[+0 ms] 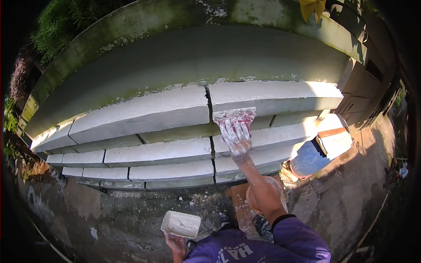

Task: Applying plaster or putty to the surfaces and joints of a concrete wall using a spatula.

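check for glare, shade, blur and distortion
Head view: glare bleaches the upper white-coated ledge at right; head view: shade dulls the grey concrete floor at lower left; head view: fisheye bows the green-stained wall top; head view: the flat red-and-white scraper shows no obvious blur.

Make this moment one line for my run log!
left hand: holding tub of white paste | right hand: holding red scraper by white-topped ledge | blue barrel: right side

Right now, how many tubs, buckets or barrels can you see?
3: a white tub in the left hand, a round bucket partly hidden by the right forearm, and a blue barrel beside the white ledges. Others may be hidden.
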Motion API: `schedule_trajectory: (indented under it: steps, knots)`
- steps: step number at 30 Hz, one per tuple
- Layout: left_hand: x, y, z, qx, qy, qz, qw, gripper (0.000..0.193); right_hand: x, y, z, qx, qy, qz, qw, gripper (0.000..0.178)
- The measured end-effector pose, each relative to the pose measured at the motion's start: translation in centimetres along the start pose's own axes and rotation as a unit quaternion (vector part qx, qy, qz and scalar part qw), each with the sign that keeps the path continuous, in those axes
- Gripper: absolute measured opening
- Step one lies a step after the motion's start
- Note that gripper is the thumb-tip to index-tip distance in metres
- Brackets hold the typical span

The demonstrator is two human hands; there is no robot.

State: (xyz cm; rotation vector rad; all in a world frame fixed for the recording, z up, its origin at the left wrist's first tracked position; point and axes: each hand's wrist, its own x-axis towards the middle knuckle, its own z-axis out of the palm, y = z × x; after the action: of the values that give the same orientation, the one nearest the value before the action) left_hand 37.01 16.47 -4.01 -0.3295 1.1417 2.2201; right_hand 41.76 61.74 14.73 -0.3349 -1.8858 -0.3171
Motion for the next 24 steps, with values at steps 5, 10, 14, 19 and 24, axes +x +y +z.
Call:
schedule_trajectory:
  steps: [5,10,14,19,24]
  knots:
    - [-1.0,1.6,-0.2,-0.023,0.013,0.005,1.0,0.055,-7.7,-4.9,-0.8,0.052,-0.092,0.034,0.994,0.035]
    - [-0.4,3.8,0.9,-0.039,0.08,0.067,0.994,0.041,-8.6,-12.7,-6.2,0.221,-0.119,0.301,0.92,0.031]
    - [0.5,5.5,2.0,0.006,0.051,0.1,0.994,0.04,-6.0,-18.4,-9.3,0.301,-0.193,0.422,0.833,0.032]
    - [0.1,6.9,4.2,-0.008,0.02,0.094,0.995,0.049,-3.8,-23.6,-9.4,0.373,-0.311,0.322,0.813,0.036]
    - [-0.9,8.0,3.8,0.012,-0.036,0.126,0.991,0.049,-3.3,-27.3,-8.0,0.374,-0.38,0.285,0.797,0.042]
